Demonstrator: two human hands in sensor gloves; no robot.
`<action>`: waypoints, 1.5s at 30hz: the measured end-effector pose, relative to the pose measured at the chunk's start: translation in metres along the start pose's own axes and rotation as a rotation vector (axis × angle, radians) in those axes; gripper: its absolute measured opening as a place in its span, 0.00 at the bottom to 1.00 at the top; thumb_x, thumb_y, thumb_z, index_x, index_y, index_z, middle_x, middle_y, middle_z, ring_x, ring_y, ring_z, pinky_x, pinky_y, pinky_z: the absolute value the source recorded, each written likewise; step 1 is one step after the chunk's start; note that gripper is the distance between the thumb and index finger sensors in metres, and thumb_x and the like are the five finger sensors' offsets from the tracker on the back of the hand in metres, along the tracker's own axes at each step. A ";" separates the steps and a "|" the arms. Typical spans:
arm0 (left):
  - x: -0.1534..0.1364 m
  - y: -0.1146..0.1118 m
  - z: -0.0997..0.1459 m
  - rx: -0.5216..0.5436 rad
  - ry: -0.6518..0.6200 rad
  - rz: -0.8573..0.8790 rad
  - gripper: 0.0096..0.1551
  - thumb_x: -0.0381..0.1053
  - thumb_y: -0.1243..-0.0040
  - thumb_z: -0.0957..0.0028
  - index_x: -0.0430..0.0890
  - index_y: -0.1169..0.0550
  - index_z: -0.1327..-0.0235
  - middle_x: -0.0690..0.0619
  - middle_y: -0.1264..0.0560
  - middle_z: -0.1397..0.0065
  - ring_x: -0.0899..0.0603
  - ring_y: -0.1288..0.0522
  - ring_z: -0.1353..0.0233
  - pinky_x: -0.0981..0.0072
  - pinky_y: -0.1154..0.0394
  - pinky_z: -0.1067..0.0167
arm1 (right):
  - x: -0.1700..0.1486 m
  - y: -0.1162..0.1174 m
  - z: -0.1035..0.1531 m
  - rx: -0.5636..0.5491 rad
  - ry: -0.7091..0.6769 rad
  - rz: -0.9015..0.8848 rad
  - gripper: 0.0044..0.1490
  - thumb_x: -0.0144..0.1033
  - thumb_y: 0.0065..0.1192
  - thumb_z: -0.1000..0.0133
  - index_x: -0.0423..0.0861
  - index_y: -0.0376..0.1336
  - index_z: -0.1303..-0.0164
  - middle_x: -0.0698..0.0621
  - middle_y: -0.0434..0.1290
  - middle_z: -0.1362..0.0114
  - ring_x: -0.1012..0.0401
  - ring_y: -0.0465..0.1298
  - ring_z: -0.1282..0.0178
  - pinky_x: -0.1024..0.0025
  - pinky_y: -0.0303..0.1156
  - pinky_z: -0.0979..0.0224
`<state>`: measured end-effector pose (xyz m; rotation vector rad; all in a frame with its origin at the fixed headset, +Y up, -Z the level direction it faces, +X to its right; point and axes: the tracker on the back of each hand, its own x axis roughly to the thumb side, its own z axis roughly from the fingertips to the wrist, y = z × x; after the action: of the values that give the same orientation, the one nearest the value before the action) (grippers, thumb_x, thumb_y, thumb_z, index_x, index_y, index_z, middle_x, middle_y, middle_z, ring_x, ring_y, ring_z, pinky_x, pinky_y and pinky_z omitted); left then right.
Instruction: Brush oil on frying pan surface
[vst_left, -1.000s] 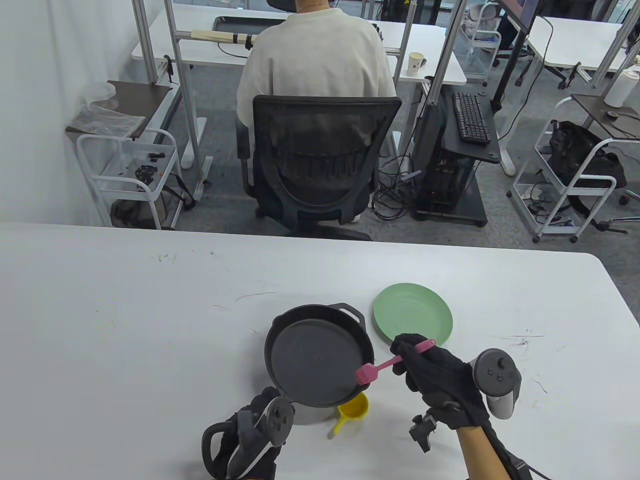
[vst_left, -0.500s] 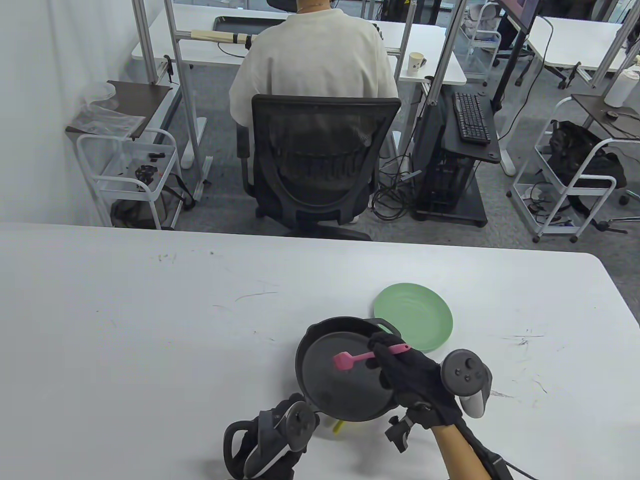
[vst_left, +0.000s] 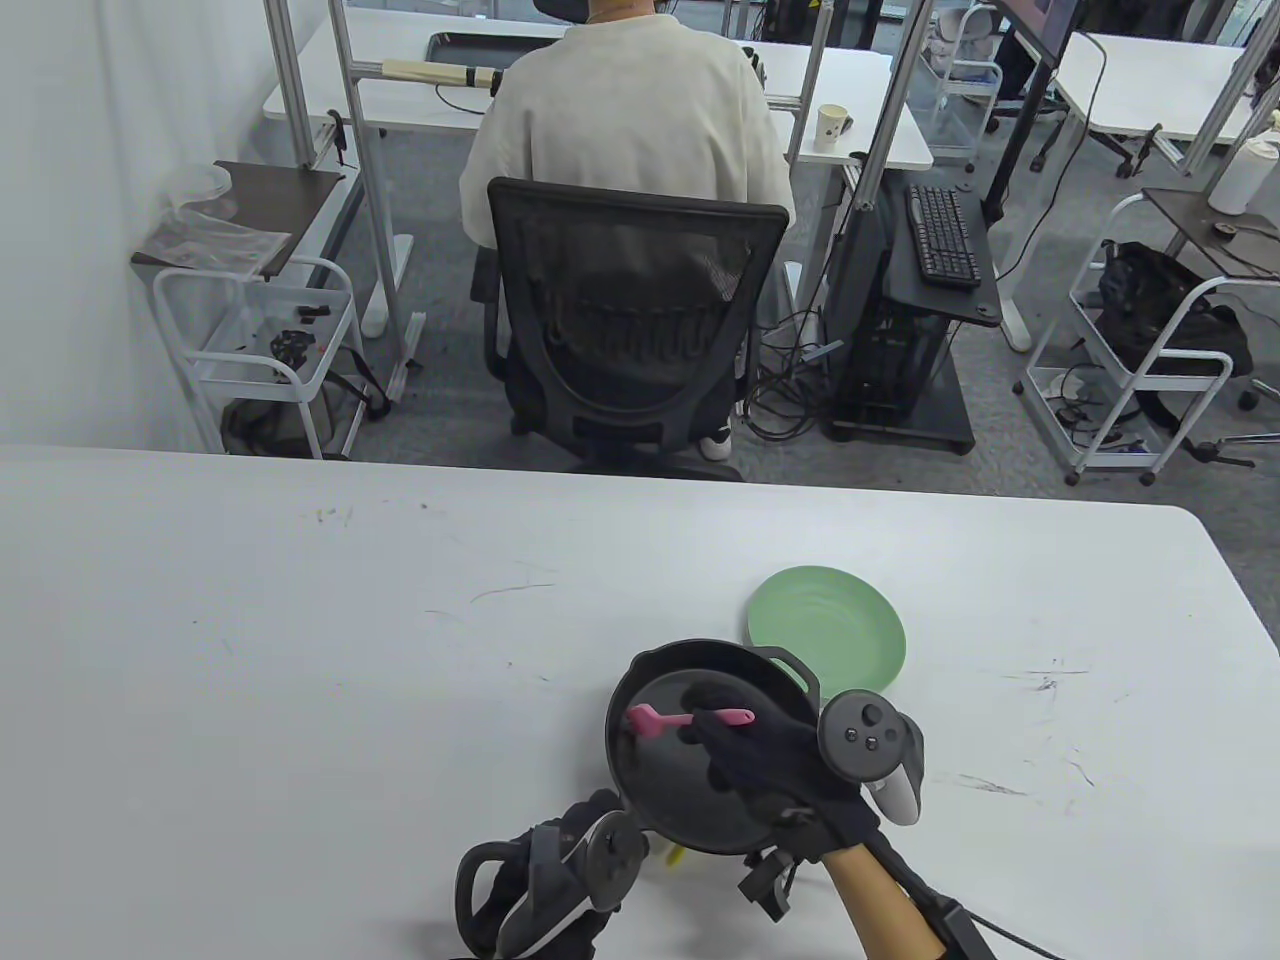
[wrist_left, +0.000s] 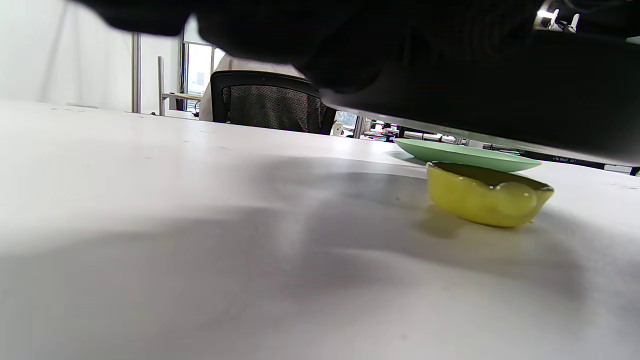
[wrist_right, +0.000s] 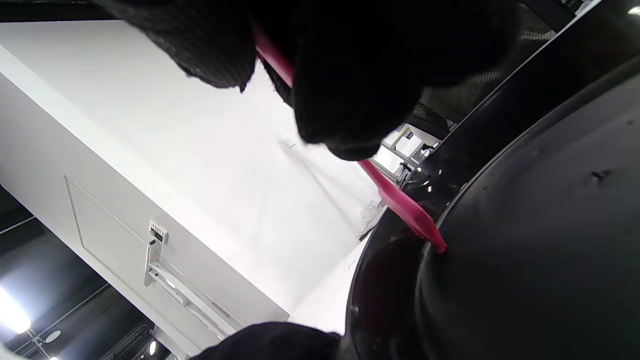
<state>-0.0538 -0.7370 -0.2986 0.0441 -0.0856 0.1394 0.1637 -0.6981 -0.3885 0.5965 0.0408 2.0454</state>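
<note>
A black cast-iron frying pan (vst_left: 665, 780) is lifted off the table near its front edge. My left hand (vst_left: 560, 870) holds its handle from below left; the grip itself is hidden. My right hand (vst_left: 760, 760) is over the pan and grips a pink silicone brush (vst_left: 660, 720). The brush head touches the pan floor at the left side; the right wrist view shows its tip (wrist_right: 415, 220) on the dark surface (wrist_right: 540, 260). A small yellow oil cup (wrist_left: 487, 192) sits on the table under the pan, and a sliver of it shows in the table view (vst_left: 677, 856).
A light green plate (vst_left: 840, 615) lies on the table just behind and to the right of the pan, also seen in the left wrist view (wrist_left: 465, 155). A person on an office chair (vst_left: 630, 320) sits beyond the table's far edge.
The pan has been lifted and carried right, over the yellow cup. My right hand has swept the brush leftward from the pan's right rim across its floor to the left side.
</note>
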 end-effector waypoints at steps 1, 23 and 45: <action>0.000 0.000 0.000 -0.001 0.000 0.001 0.37 0.65 0.43 0.47 0.43 0.24 0.33 0.56 0.16 0.60 0.53 0.18 0.71 0.60 0.19 0.68 | 0.000 -0.001 0.001 -0.009 0.000 -0.008 0.34 0.50 0.58 0.33 0.41 0.61 0.23 0.34 0.78 0.35 0.59 0.82 0.61 0.71 0.80 0.62; -0.001 0.000 0.002 0.020 -0.004 0.000 0.37 0.65 0.43 0.47 0.43 0.24 0.33 0.56 0.16 0.60 0.52 0.18 0.71 0.60 0.19 0.69 | -0.004 -0.026 0.005 -0.158 0.099 0.355 0.31 0.44 0.61 0.32 0.40 0.63 0.24 0.31 0.78 0.33 0.57 0.83 0.61 0.67 0.80 0.62; 0.000 -0.003 0.002 0.024 -0.009 -0.036 0.37 0.65 0.42 0.48 0.43 0.23 0.34 0.56 0.16 0.60 0.52 0.18 0.71 0.60 0.19 0.69 | -0.004 0.007 0.000 0.072 0.081 0.102 0.37 0.51 0.54 0.31 0.37 0.59 0.21 0.29 0.73 0.28 0.56 0.82 0.57 0.67 0.80 0.57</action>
<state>-0.0531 -0.7395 -0.2969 0.0698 -0.0917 0.1041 0.1594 -0.7054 -0.3882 0.5696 0.1346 2.1741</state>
